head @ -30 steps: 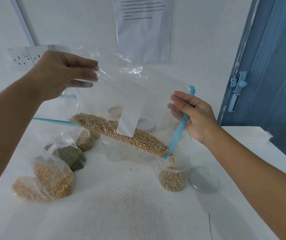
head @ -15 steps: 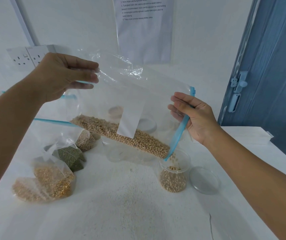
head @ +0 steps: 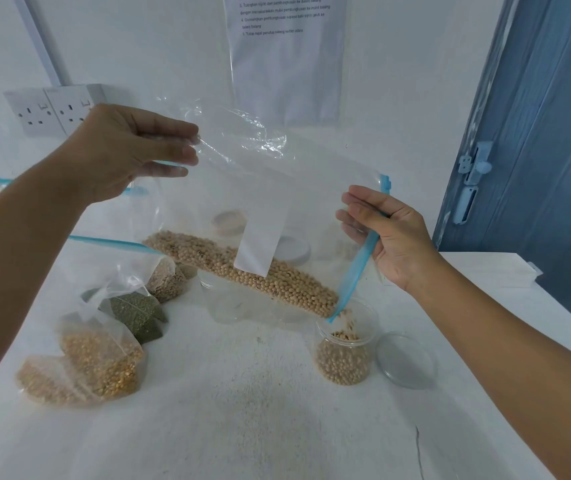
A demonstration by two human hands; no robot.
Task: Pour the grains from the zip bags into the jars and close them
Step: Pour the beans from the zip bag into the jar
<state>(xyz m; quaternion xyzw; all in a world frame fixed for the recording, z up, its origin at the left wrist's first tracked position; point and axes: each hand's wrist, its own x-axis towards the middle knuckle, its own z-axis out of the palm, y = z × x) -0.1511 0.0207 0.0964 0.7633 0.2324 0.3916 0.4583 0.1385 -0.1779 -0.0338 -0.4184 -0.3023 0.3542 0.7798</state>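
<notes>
A clear zip bag [head: 260,188] with a blue zip strip hangs tilted over the table, a band of tan soybeans [head: 242,268] lying along its lower edge. My left hand [head: 128,150] pinches the bag's upper left corner. My right hand [head: 391,237] holds the blue zip edge on the right. The bag's low corner sits over an open clear jar [head: 344,351], which is partly filled with soybeans; a few beans are dropping in. The jar's clear lid [head: 407,360] lies flat just to its right.
Other zip bags lie at the left: yellow grains [head: 97,368], green grains [head: 138,313] and brown grains [head: 168,278]. More jars [head: 291,249] stand behind the held bag. A white wall with sockets [head: 52,109] is behind; a blue door [head: 536,150] is at right.
Beans keep sliding down the bag into the jar, and its level has risen slightly. Both hands hold nearly the same places.
</notes>
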